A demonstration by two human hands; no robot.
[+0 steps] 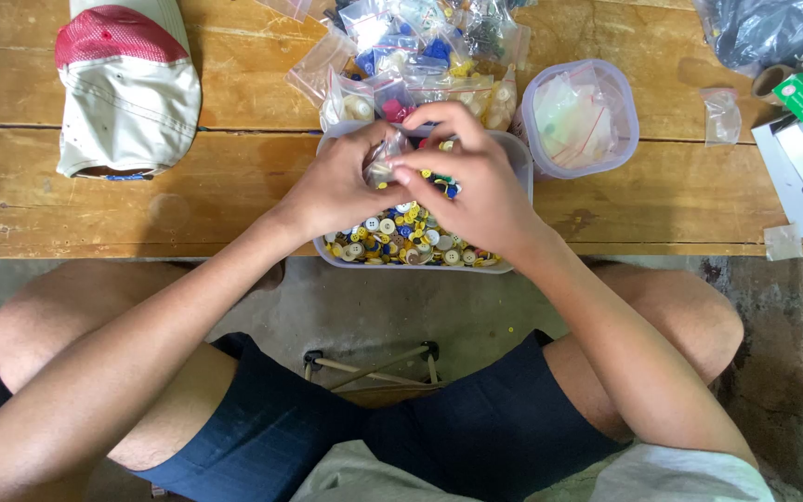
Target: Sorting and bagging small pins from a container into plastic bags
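- The left hand [332, 191] pinches a small clear bag [385, 158] over the tub of buttons [411, 237] on the table [234, 186].
- The bag looks light, floppy and slippery; hold its top edge.
- The right hand [476, 191] seems to pinch it too.

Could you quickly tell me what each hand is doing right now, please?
Left hand: closed on a small clear plastic zip bag.
Right hand: fingertips pinching the same bag, above the clear tub of mixed coloured buttons.

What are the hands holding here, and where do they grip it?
Both hands pinch a small clear plastic bag above the button tray: left hand at its side, right hand at its top edge.
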